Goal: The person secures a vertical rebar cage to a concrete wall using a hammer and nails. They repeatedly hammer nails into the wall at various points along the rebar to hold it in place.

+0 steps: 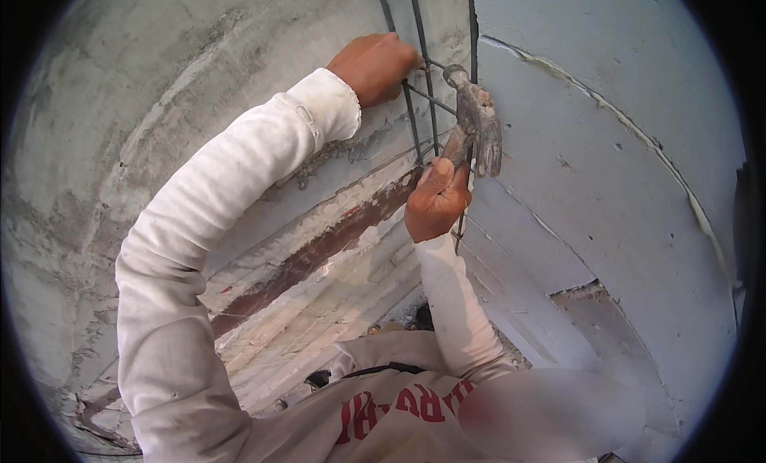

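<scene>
The left hand (375, 69), at 12 o'clock, is closed around a slim steel rebar (387, 9), apparently to steady it; its fingertips are hidden. The right hand (439, 201), toward 2 o'clock, grips the claw hammer (479, 118) high on its handle, probably for close control beside the grey panel (606, 144). The hammer's head lies at 1 o'clock from the right hand and near 4 o'clock from the left, claws pointing toward 6.

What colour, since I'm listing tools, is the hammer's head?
The hammer's head is dull grey with brownish patches; the head camera shows it best.
</scene>
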